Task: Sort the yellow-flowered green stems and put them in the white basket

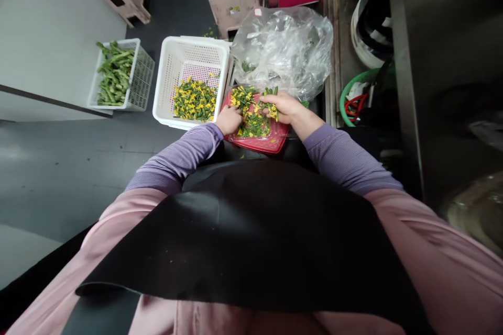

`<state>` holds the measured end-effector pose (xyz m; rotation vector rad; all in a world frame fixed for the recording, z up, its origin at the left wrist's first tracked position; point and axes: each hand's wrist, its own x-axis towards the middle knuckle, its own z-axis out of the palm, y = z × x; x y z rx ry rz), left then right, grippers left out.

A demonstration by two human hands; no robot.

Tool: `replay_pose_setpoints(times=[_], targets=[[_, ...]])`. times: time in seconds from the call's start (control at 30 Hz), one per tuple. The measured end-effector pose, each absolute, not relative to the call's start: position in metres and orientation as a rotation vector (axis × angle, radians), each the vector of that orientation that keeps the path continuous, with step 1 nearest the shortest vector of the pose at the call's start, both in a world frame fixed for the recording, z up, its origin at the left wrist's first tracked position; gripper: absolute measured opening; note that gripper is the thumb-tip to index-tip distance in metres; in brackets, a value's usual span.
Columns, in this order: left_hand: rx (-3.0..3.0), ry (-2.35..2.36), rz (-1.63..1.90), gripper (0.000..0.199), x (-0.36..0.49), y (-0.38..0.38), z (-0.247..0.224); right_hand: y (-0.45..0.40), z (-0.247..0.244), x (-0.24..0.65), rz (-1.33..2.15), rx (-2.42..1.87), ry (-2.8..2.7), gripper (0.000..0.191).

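Yellow-flowered green stems (253,126) lie loose in a red plastic container (258,145) directly in front of you. Your right hand (283,107) grasps a small bunch (271,110) of these stems above the container's right side. Your left hand (229,119) is at the container's left edge, fingers curled down beside the stems; whether it grips any cannot be determined. Immediately left stands a white perforated crate (166,70), its floor partly covered by a flowering heap (195,99). On the container's far side rests a crumpled clear plastic bag (288,44). Farther left, a smaller white basket (143,81) contains thick green stalks (116,76). Near your right arm, locate the green tub (343,103).
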<state>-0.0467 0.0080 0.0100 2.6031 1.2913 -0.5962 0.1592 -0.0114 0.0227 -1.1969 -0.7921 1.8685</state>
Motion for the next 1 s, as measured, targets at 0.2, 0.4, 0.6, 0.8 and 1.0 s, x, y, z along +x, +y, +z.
replay_pose_setpoints(times=[0.2, 0.4, 0.6, 0.8, 1.0], targets=[[2.462, 1.307, -0.376, 0.021, -0.036, 0.013, -0.015, -0.008, 0.019, 0.161, 1.967, -1.129, -0.593, 0.012], [2.064, 1.403, -0.084, 0.019, -0.037, 0.029, -0.002, -0.004, 0.014, 0.161, 1.947, -1.162, -0.607, 0.008], [1.627, 1.357, 0.264, 0.018, -0.03, 0.023, 0.023, -0.006, 0.001, 0.155, 1.831, -1.219, -0.667, 0.012], [1.881, 1.329, 0.331, 0.028, -0.017, 0.017, 0.034, -0.01, -0.015, 0.151, 1.728, -1.256, -0.868, 0.021], [1.875, 1.323, 0.392, 0.014, -0.008, 0.016, 0.046, -0.01, 0.001, 0.151, 1.738, -1.168, -0.733, 0.018]])
